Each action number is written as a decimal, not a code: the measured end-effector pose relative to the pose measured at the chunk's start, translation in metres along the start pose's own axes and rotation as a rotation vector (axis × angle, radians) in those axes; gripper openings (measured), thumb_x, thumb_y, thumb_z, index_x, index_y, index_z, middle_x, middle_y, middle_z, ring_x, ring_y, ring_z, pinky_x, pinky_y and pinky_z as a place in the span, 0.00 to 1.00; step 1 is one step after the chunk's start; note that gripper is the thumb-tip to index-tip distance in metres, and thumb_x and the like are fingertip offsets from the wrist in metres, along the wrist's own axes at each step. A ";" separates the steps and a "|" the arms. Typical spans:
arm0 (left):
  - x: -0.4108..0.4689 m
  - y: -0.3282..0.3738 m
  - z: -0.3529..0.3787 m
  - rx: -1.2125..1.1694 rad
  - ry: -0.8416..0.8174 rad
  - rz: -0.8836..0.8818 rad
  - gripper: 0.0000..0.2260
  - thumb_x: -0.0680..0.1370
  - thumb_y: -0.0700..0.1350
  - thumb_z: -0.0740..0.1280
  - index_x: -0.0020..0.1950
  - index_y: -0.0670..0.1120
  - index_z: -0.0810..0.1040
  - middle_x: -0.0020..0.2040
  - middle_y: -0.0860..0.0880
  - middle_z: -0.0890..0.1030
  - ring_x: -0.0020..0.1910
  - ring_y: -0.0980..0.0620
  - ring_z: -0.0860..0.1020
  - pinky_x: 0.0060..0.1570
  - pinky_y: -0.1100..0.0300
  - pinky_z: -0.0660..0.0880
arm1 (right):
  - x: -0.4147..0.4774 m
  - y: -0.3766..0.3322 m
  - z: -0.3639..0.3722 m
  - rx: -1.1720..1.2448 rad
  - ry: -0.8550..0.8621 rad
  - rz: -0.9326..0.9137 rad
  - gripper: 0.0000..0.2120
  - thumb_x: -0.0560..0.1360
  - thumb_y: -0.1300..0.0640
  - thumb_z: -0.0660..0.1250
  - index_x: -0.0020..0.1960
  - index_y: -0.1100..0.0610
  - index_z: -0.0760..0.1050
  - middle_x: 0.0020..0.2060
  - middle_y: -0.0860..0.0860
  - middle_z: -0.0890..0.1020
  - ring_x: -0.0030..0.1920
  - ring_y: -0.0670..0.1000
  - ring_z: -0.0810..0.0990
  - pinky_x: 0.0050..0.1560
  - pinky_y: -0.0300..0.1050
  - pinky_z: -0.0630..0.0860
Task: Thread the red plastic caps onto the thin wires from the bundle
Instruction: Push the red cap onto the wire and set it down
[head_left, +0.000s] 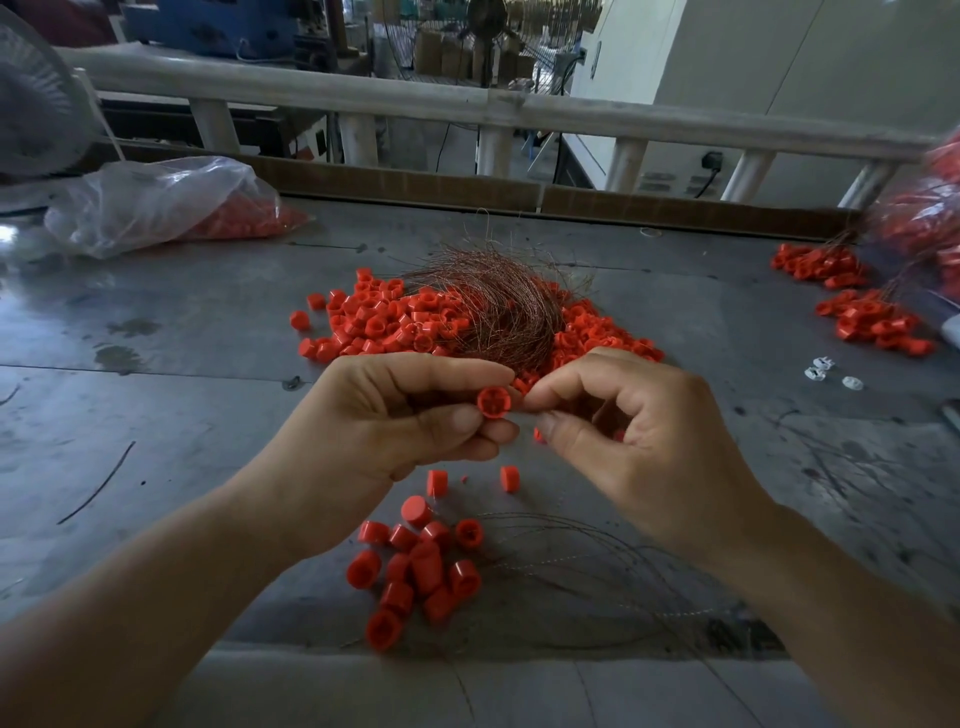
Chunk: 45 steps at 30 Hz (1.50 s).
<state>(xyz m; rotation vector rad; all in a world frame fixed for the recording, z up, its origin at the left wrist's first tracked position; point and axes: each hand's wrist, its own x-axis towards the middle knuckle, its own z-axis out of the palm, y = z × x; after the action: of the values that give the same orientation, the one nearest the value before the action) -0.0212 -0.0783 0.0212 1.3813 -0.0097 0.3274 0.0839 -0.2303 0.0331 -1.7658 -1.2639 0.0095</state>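
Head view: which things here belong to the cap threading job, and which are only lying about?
Job: red cap pinched in left hand; right hand fingertips beside it; wire bundle; cap pile beside it; nearer caps.
Lying about: plastic bag with caps; white pieces; fan.

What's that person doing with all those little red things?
A person is putting red caps on thin wires. The left hand pinches one cap, and the right hand pinches right beside it, maybe on a wire too thin to see. Behind them a wire bundle lies on a big pile of caps; a smaller pile lies nearer on the table.
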 end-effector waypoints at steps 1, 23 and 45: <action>0.000 0.000 0.000 -0.023 -0.006 -0.001 0.12 0.62 0.40 0.69 0.43 0.49 0.85 0.41 0.46 0.85 0.39 0.52 0.83 0.38 0.65 0.78 | 0.000 0.000 0.000 0.071 0.001 0.026 0.06 0.67 0.60 0.67 0.40 0.49 0.77 0.32 0.46 0.78 0.34 0.45 0.77 0.33 0.33 0.73; -0.001 -0.001 0.008 -0.156 0.006 -0.120 0.08 0.64 0.37 0.68 0.40 0.43 0.84 0.38 0.44 0.84 0.38 0.52 0.83 0.37 0.65 0.78 | 0.020 0.033 -0.031 0.051 0.143 0.295 0.06 0.70 0.60 0.70 0.37 0.51 0.75 0.34 0.54 0.82 0.35 0.51 0.79 0.41 0.46 0.76; -0.002 0.000 0.008 -0.076 0.028 -0.148 0.10 0.65 0.35 0.66 0.41 0.43 0.84 0.39 0.44 0.84 0.39 0.51 0.83 0.37 0.65 0.78 | 0.020 0.039 -0.029 0.131 -0.125 0.439 0.05 0.68 0.61 0.71 0.41 0.53 0.77 0.30 0.48 0.80 0.30 0.44 0.80 0.33 0.31 0.75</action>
<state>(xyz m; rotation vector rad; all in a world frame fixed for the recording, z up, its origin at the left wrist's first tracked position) -0.0217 -0.0866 0.0223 1.2940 0.1018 0.2199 0.1359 -0.2359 0.0328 -1.9156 -0.9147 0.4494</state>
